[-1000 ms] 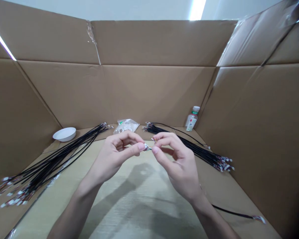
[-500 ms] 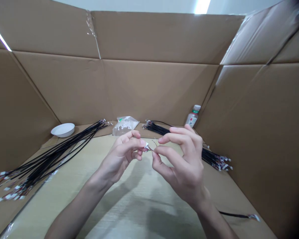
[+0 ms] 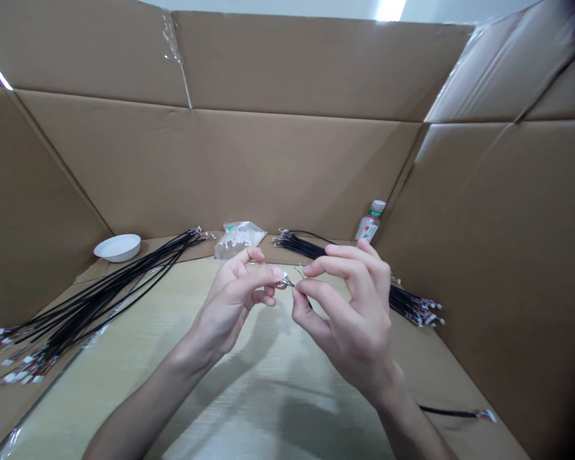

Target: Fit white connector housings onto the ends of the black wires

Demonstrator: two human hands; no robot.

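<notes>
The clear plastic bag [image 3: 242,237] holds small white pieces. Left of the bag, beyond one black cable bundle [image 3: 110,291], sits a white bowl [image 3: 117,250]; right of it, past the other bundle [image 3: 303,244], a white-capped bottle [image 3: 368,225] leans by the cardboard corner. Nearer the wearer than the bag, both hands are raised over the tabletop. The left hand [image 3: 234,294] pinches a white connector [image 3: 285,278] between thumb and forefinger; the right hand [image 3: 352,316] pinches its thin wires [image 3: 291,284], other fingers fanned. The connector lies between the two hands' fingertips.
</notes>
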